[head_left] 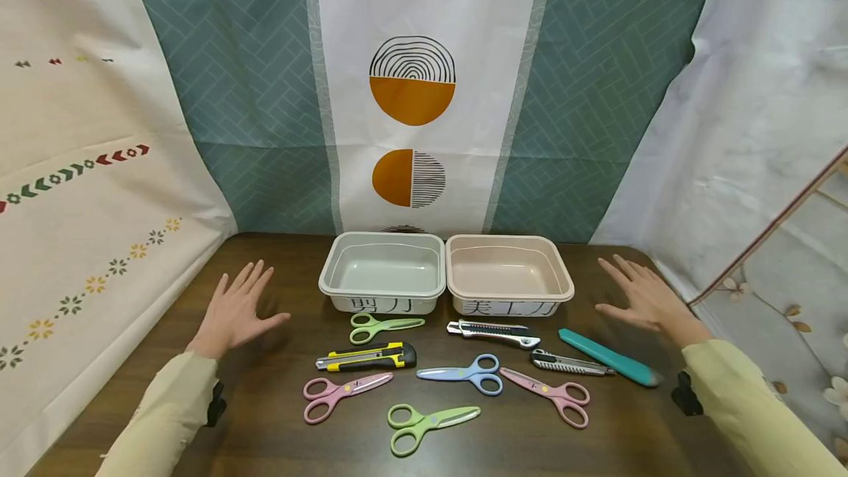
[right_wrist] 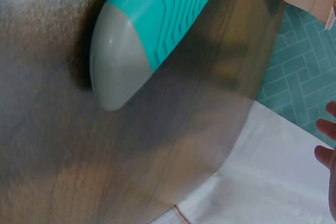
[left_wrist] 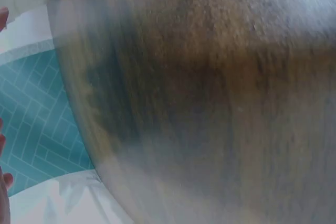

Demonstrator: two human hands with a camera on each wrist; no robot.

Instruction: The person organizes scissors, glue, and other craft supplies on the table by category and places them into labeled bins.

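Left hand [head_left: 232, 311]: open, fingers spread, gripping nothing; left of all tools.
Count: five scissors (two pink, two green, one blue), four cutters, two trays, all on one table [head_left: 278, 418].
Left pink scissors [head_left: 347, 389]: tips point right and slightly away; handles left.
Yellow-and-black cutter [head_left: 367, 357]: long axis nearly left-right; blade end left.
Upper green scissors [head_left: 380, 326]: tips right, axis near level; just before the grey tray [head_left: 383, 292].
Lower green scissors [head_left: 430, 422]: nearest the wearer; tips right and slightly away.
Blue scissors [head_left: 464, 373]: tips left, handles right.
Large silver cutter [head_left: 495, 331]: blade end left, axis slightly slanted; before the pink tray [head_left: 510, 297].
Right pink scissors [head_left: 550, 391]: tips point left and away; handles right, toward the wearer.
Small silver cutter [head_left: 571, 363]: axis near left-right, right end slightly nearer the wearer.
Teal cutter [head_left: 609, 358]: nearest the right hand; axis diagonal, narrow end left and away, grey end right and near.
Right hand [head_left: 645, 293]: open, fingers spread, gripping nothing.
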